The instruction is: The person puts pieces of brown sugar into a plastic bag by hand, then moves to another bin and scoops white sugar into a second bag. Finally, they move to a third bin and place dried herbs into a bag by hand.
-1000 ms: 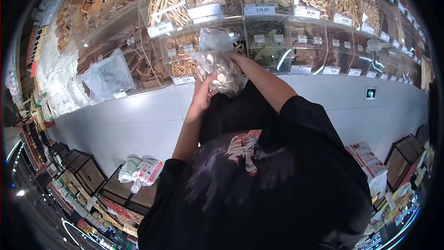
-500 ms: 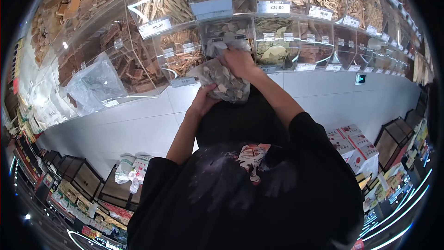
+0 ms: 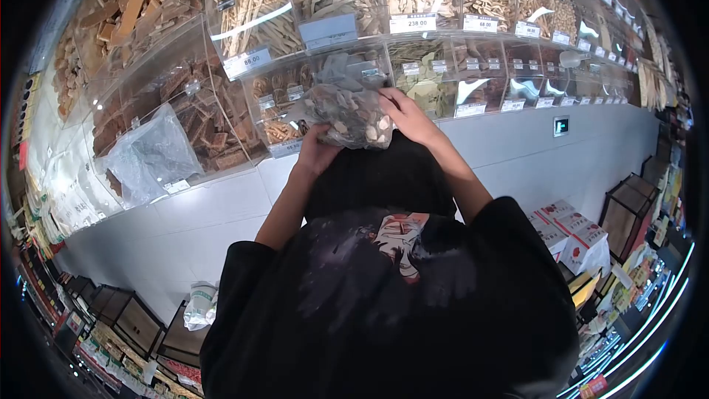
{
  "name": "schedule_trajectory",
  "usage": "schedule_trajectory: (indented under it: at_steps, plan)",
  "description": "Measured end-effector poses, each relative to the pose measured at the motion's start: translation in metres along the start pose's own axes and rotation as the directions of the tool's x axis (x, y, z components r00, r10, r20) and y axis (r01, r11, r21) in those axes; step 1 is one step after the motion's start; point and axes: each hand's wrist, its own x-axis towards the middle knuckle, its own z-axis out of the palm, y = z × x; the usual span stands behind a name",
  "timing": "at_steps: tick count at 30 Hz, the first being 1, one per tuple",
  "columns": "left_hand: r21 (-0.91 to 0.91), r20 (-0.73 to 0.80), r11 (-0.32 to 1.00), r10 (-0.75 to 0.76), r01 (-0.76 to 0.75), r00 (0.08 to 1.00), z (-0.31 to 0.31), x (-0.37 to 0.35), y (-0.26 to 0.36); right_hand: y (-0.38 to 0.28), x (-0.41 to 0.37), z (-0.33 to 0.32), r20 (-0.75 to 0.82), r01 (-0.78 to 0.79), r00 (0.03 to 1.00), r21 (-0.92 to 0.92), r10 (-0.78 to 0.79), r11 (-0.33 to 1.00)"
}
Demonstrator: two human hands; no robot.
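A clear plastic bag point(image 3: 347, 120) filled with grey-brown dried slices is held up in front of the lower row of bins. My left hand point(image 3: 319, 149) is closed on the bag's lower left side. At its upper right edge, the fingers of my right hand point(image 3: 410, 117) pinch the plastic. Just behind the bag is a clear bin point(image 3: 369, 66), mostly hidden by it. Beside it on the right stands a bin of greenish dried leaves point(image 3: 428, 89), and to the left a bin of thin tan dried strips point(image 3: 279, 131).
More clear bins of dried goods with price labels point(image 3: 413, 24) fill the rows above. A loose plastic bag point(image 3: 151, 148) hangs over the bin of brown blocks point(image 3: 210, 114) at left. White-and-red cartons point(image 3: 583, 240) stand on the floor at right.
My right hand has come out of the bin's opening and moved to the bag's right edge. The bag has been raised slightly, and the view has shifted a little.
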Motion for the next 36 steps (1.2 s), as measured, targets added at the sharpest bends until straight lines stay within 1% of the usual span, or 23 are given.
schedule_trajectory:
  at_steps: [2, 5, 6, 7, 8, 9, 10, 11, 13, 14, 17, 20, 23, 25, 26, 29, 30, 35, 36]
  plan:
    - [-0.018, 0.051, 1.000, 0.000, 0.001, 0.999, 0.007, -0.001, 0.002, 0.020, -0.021, 0.001, 0.000, -0.064, 0.998, 0.085, 0.065, 0.994]
    - [0.032, 0.063, 0.999, -0.029, 0.027, 0.998, 0.020, 0.004, 0.006, 0.033, -0.037, 0.021, 0.040, -0.041, 0.999, 0.306, 0.031, 0.951]
    - [0.252, 0.015, 0.968, -0.018, 0.014, 1.000, 0.026, 0.004, 0.008, 0.034, -0.037, 0.028, -0.049, -0.010, 0.998, 0.400, 0.033, 0.916]
    - [0.461, -0.028, 0.887, 0.003, 0.011, 1.000, 0.031, 0.004, 0.010, 0.037, -0.036, 0.025, -0.061, -0.044, 0.995, 0.401, 0.075, 0.915]
    - [0.641, -0.079, 0.767, 0.053, 0.010, 0.995, 0.036, 0.002, 0.014, 0.039, -0.033, 0.018, -0.076, -0.074, 0.990, 0.403, 0.115, 0.912]
    - [0.789, -0.129, 0.613, 0.103, 0.039, 0.986, 0.047, -0.001, 0.020, 0.039, -0.030, 0.014, -0.092, -0.103, 0.984, 0.407, 0.153, 0.908]
    - [0.894, -0.176, 0.441, 0.185, 0.079, 0.967, 0.071, -0.012, 0.032, 0.030, -0.030, 0.011, -0.263, 0.040, 0.963, 0.371, 0.064, 0.928]
    - [0.958, -0.206, 0.255, 0.276, 0.135, 0.939, 0.082, -0.020, 0.040, 0.026, -0.028, 0.006, -0.286, 0.043, 0.956, 0.332, 0.058, 0.942]
    - [0.972, -0.070, 0.231, 0.448, -0.040, 0.891, 0.054, -0.016, 0.044, 0.024, -0.023, -0.004, -0.323, 0.038, 0.945, 0.256, 0.048, 0.966]
    - [0.969, 0.000, 0.208, 0.530, -0.130, 0.848, 0.039, -0.012, 0.045, 0.021, -0.022, -0.004, -0.462, 0.101, 0.884, 0.048, -0.068, 0.994]
    - [0.986, 0.101, 0.047, 0.609, -0.163, 0.787, 0.057, -0.015, 0.047, 0.012, -0.022, -0.009, -0.444, 0.131, 0.884, -0.056, -0.142, 0.990]
    - [0.995, 0.100, -0.079, 0.587, -0.066, 0.803, 0.080, -0.027, 0.054, 0.004, -0.029, -0.010, -0.374, 0.080, 0.927, 0.082, -0.044, 0.993]
    - [0.958, 0.172, -0.288, 0.552, -0.007, 0.816, 0.067, -0.032, 0.061, 0.013, -0.029, -0.007, -0.381, 0.105, 0.925, 0.216, -0.016, 0.971]
    - [0.933, 0.206, -0.360, 0.566, 0.015, 0.799, 0.074, -0.041, 0.060, 0.010, -0.033, -0.010, -0.415, 0.123, 0.899, -0.064, -0.139, 0.990]
    - [0.918, 0.225, -0.395, 0.573, 0.025, 0.788, 0.078, -0.044, 0.061, 0.008, -0.034, -0.013, -0.419, 0.130, 0.884, -0.205, -0.207, 0.970]
    - [0.959, 0.178, -0.283, 0.613, 0.004, 0.770, 0.080, -0.048, 0.069, 0.004, -0.037, -0.027, -0.421, 0.118, 0.885, -0.208, -0.197, 0.971]
    - [0.957, 0.196, -0.291, 0.614, -0.011, 0.765, 0.078, -0.048, 0.071, 0.000, -0.039, -0.031, -0.411, 0.036, 0.905, -0.177, -0.107, 0.984]
    - [0.933, 0.279, -0.354, 0.610, -0.060, 0.742, 0.065, -0.046, 0.077, 0.014, -0.037, -0.046, -0.375, 0.162, 0.893, -0.249, -0.249, 0.955]
    - [0.940, 0.268, -0.335, 0.616, -0.061, 0.741, 0.066, -0.045, 0.079, 0.013, -0.037, -0.047, -0.372, 0.187, 0.886, -0.260, -0.277, 0.947]
